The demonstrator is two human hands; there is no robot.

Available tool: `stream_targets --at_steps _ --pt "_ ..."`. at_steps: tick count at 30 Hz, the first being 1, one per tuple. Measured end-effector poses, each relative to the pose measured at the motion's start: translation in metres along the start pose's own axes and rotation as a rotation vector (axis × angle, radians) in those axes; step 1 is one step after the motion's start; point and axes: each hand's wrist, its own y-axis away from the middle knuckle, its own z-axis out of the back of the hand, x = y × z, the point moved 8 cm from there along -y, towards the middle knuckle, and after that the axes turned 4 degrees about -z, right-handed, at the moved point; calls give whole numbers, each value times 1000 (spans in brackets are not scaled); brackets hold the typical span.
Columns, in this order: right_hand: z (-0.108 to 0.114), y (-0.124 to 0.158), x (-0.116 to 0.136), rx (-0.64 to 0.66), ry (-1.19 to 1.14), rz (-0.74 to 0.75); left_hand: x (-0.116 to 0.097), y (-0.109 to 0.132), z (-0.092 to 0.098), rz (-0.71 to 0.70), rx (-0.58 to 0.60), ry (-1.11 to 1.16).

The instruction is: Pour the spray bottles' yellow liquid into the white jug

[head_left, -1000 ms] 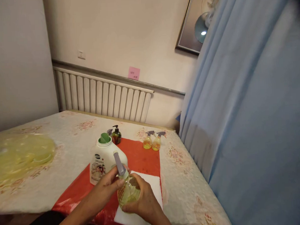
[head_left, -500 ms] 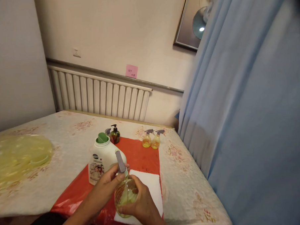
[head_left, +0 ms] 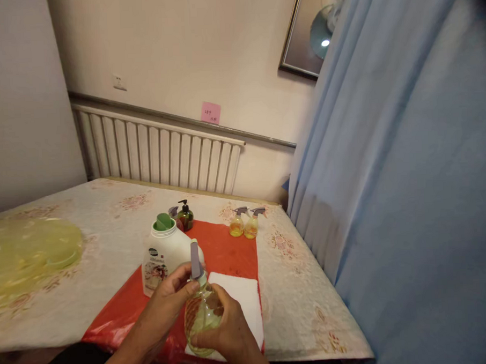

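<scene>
One clear, yellowish, rounded spray bottle (head_left: 199, 315) sits between both hands: the left hand (head_left: 172, 295) pinches its neck below one grey trigger head (head_left: 195, 259), the right hand (head_left: 229, 330) curls around its body. One white rectangular cloth (head_left: 240, 300) lies beneath (contact cannot be told) on one glossy red sheet (head_left: 230, 255). Beyond stand one white plastic jug (head_left: 169, 249), one dark-green pump bottle (head_left: 186, 220) and two small yellow spray bottles (head_left: 236, 228).

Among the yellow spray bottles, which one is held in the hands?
The nearest bottle: the left hand grips its grey head, the right hand its body. The other two stand by the far right corner of the red sheet.
</scene>
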Motion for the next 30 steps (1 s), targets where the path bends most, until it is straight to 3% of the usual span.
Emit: stream_targets --at_steps 10,18,30 --pt "-6 2 -5 101 -162 -47 5 5 -9 13 99 81" --pt "-7 2 -9 80 -147 -55 9 4 -4 19 -23 17" --pt "-6 3 -14 69 -178 -61 9 1 -10 6 -26 52"
